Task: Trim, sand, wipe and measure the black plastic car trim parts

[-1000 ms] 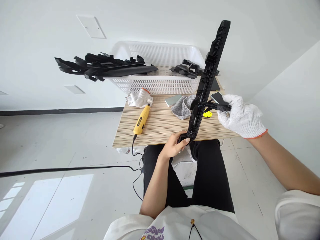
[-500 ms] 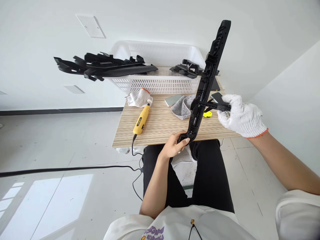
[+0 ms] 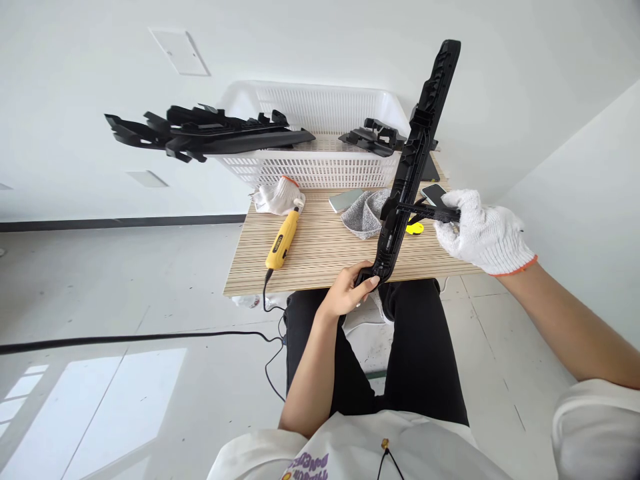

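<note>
My bare left hand (image 3: pixel 350 291) is closed around the bent lower end of a long black plastic trim piece (image 3: pixel 411 163). The piece slants up and away to the right, above the table, its ribbed side facing me. My right hand (image 3: pixel 483 230), in a white knitted glove with an orange cuff, is closed on the right end of a narrow black piece (image 3: pixel 429 212). That narrow piece reaches across to the trim; whether it is joined to it or separate, I cannot tell. A small yellow object (image 3: pixel 415 228) lies partly hidden beneath it.
A white plastic basket (image 3: pixel 320 164) at the back holds several black trim parts (image 3: pixel 215 137), some jutting out left. On the wooden table (image 3: pixel 320 257) lie a yellow corded rotary tool (image 3: pixel 283 243), a white glove (image 3: pixel 277 197), grey cloth (image 3: pixel 364 215) and a phone (image 3: pixel 434 195).
Hardly anything differs. Both hands keep their grips, and the long trim piece stays at the same slant; the whole view has shifted very slightly.
</note>
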{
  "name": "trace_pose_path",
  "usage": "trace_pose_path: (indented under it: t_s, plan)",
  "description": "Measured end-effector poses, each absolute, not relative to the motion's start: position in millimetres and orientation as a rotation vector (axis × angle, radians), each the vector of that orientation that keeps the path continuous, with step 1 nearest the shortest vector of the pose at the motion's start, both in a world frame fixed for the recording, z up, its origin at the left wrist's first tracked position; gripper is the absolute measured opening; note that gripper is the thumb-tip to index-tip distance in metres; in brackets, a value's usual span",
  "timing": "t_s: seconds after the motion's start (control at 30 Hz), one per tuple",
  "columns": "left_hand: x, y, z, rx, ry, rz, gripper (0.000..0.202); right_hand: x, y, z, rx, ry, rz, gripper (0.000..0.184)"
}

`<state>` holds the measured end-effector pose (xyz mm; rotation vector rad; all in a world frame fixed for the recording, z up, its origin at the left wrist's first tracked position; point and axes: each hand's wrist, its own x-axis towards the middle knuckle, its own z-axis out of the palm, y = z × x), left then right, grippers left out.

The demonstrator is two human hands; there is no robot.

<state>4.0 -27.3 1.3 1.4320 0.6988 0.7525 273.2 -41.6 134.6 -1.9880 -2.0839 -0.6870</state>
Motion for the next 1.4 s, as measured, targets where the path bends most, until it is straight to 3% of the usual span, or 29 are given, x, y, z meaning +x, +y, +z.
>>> trace_pose_path:
  t_s: [0.33,0.8,1.1,1.4]
  plan:
    - [4,-27,-1,1.417,0.695,0.759,0.047,268,-44,136,-1.945,-2.152,-0.777,0.050]
    - [5,-27,0,1.395,0.651,0.769,0.044,273,-38,119,-1.719,-2.078,-1.177,0.040]
    - [5,-27,-5,1.361,0.701,0.770,0.052,267,-33,124,-1.749,-2.087,-1.159,0.040]
    - [6,-27,-5,1.368,0.674,0.776,0.047,265,-34,129,-1.771,-2.107,-1.205,0.040]
